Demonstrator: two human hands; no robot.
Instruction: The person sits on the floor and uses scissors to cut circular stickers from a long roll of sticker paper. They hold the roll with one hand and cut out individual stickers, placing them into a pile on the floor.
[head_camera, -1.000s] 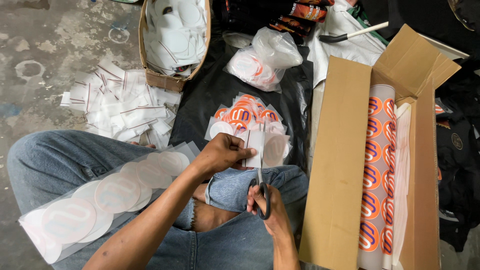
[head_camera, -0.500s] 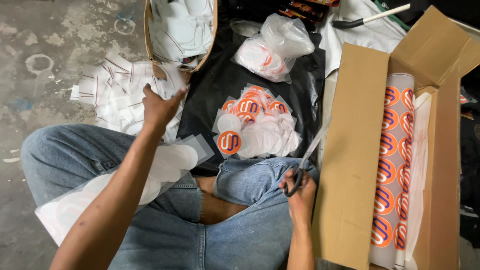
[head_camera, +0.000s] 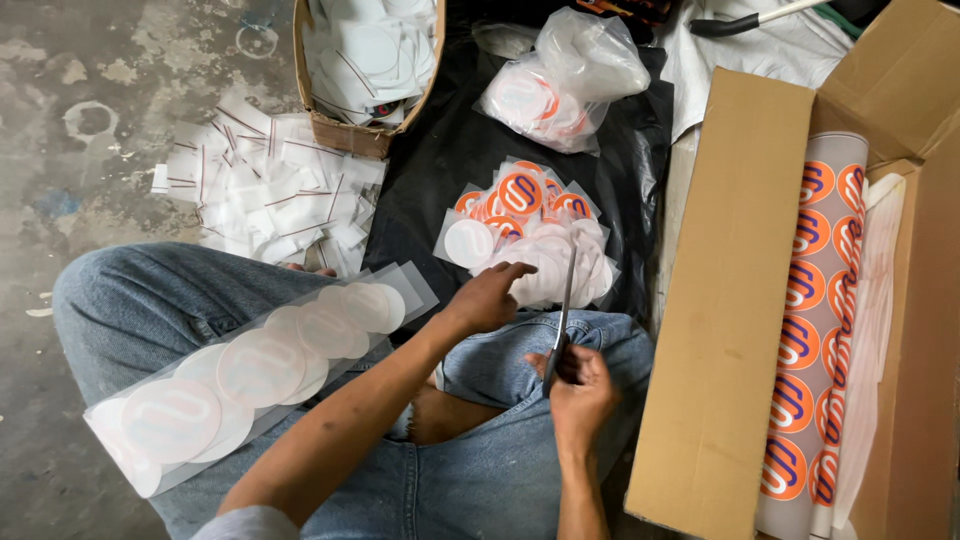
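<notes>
The right hand (head_camera: 580, 385) is clenched around the handles of a pair of slim steel scissors (head_camera: 560, 320), whose blades point up and away toward the heap of round orange-and-white cut-out stickers (head_camera: 530, 235) lying on the black plastic sheet (head_camera: 450, 150). The blade tips reach the near edge of that heap; whether they touch a sticker is hard to tell. The left hand (head_camera: 490, 297) hovers just beside the blades, fingers loosely curled and holding nothing, its fingertips at the heap's near edge.

A long clear strip of round white stickers (head_camera: 250, 365) lies across the person's left thigh, one end overhanging the knee. Beyond it, a scatter of small white offcuts (head_camera: 265, 190) covers the concrete floor (head_camera: 90, 110), next to a brown cardboard box of white scraps (head_camera: 365, 65). A clear plastic bag of stickers (head_camera: 565, 80) sits at the far edge of the black sheet. To the right, a tall open cardboard carton (head_camera: 725, 300) holds a printed sheet of orange round stickers (head_camera: 815, 320), and its wall stands close to the right knee, leaving little room on that side.
</notes>
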